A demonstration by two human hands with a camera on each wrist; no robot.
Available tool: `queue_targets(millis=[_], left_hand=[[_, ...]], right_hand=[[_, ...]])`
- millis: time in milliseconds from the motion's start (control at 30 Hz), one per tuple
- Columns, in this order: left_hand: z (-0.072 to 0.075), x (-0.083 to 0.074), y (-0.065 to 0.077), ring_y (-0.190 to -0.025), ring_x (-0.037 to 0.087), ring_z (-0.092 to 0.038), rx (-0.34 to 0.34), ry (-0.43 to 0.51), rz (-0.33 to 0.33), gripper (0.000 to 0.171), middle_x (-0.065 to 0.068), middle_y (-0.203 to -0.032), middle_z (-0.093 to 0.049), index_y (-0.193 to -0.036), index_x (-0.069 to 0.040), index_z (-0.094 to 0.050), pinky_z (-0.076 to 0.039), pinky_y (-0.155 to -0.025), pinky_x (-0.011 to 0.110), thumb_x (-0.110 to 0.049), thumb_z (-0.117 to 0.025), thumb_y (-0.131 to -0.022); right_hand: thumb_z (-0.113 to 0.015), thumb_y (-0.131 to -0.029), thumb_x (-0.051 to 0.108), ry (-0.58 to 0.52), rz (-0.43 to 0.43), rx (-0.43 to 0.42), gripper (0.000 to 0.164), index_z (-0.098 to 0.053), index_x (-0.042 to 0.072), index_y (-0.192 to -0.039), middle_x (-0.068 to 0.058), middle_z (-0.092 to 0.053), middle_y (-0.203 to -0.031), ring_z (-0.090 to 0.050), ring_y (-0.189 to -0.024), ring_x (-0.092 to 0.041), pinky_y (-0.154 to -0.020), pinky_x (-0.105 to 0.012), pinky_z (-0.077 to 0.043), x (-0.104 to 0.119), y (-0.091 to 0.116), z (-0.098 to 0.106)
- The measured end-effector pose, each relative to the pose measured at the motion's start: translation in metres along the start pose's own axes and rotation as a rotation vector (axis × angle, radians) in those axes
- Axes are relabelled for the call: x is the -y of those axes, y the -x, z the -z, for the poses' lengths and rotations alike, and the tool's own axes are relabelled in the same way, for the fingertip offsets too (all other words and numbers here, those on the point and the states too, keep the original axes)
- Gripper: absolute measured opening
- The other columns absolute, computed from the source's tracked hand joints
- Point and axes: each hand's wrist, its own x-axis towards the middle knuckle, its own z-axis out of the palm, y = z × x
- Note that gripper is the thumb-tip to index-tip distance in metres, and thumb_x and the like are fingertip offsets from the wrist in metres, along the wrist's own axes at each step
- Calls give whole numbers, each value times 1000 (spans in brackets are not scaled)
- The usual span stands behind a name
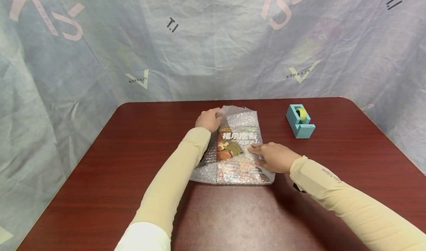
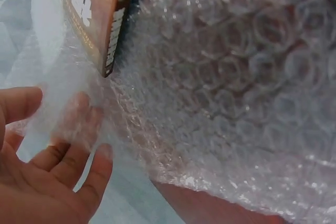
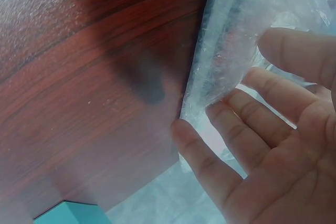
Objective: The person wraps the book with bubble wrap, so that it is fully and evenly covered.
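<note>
A book (image 1: 229, 146) with a brown illustrated cover and white Chinese characters lies on a sheet of bubble wrap (image 1: 240, 117). A fold of the wrap covers its lower part. My left hand (image 1: 209, 120) is at the upper left of the wrap. In the left wrist view, the fingertips of that left hand (image 2: 58, 166) are behind the clear film, with the thumb apart from them, near a corner of the book (image 2: 100, 14). My right hand (image 1: 274, 156) rests on the wrap's right side, fingers extended. The right wrist view has its fingers (image 3: 249, 140) spread along the wrap's edge (image 3: 210, 61).
A light-blue tape dispenser (image 1: 301, 121) with a yellow roll stands on the right of the dark red-brown table (image 1: 133, 143). Behind the table hangs a pale printed cloth (image 1: 213, 44), which also runs along both sides.
</note>
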Motion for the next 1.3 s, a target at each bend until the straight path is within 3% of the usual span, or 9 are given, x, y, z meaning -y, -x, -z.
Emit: queue_targets(millis=[67,167,300,400,533,667,900,1100,1300], left_hand=[[1,1,1,-116,30,-64,1,18,-17,34,8,-137,-64,-139,-19,-63,-52,-93,44,-19,-53,-107],[3,2,1,-94,26,-62,8,48,-54,21,11,-110,-69,-117,-11,-71,-50,-81,39,-14,-54,-104],[7,0,1,-82,19,-54,53,35,-96,17,4,-95,-64,-110,-12,-70,-47,-78,36,-19,-58,-101],[9,-4,4,-101,19,-62,90,-33,-121,27,-1,-111,-69,-119,-16,-69,-45,-97,38,-31,-60,-98],[13,-10,10,-129,26,-55,165,-84,-153,48,2,-138,-62,-138,-22,-59,-26,-116,46,-45,-59,-96],[18,-15,16,-143,27,-42,257,-137,-202,64,1,-157,-45,-154,-30,-44,-14,-121,53,-54,-57,-97],[20,-25,24,-137,24,-47,304,-236,-237,57,1,-153,-48,-146,-30,-54,-33,-114,48,-58,-55,-97],[12,-29,31,-124,24,-58,345,-199,-235,63,3,-144,-57,-146,-21,-50,-46,-103,42,-58,-59,-96],[3,-28,32,-138,24,-47,369,-222,-293,76,8,-152,-49,-162,-23,-30,-35,-115,46,-50,-62,-98]], right_hand=[[-71,-95,10,1,-1,3,50,-57,0,-142,-24,-49,-149,-50,-55,-7,-61,-26,-46,0,0,0],[-71,-95,10,4,-1,6,50,-57,0,-143,-24,-49,-149,-52,-57,-8,-63,-27,-47,1,0,0],[-71,-96,11,20,-2,9,50,-57,0,-142,-24,-50,-148,-59,-64,-12,-67,-30,-49,1,-1,0],[-72,-96,13,42,-3,6,50,-58,1,-142,-24,-51,-148,-69,-83,-23,-75,-35,-53,1,-1,1],[-72,-96,14,56,-5,4,49,-59,1,-141,-23,-52,-147,-68,-104,-36,-84,-42,-55,2,-1,2],[-72,-96,14,50,-12,19,49,-59,1,-142,-23,-51,-148,-69,-97,-32,-78,-38,-55,3,-1,2],[-72,-96,15,38,-23,34,51,-58,2,-143,-23,-50,-149,-69,-98,-33,-74,-35,-54,3,-1,1],[-72,-95,14,47,-13,26,50,-58,0,-142,-23,-52,-147,-70,-88,-27,-75,-36,-55,2,-1,1],[-72,-95,14,54,-12,21,50,-58,0,-142,-23,-52,-147,-70,-91,-29,-79,-39,-57,4,0,2]])
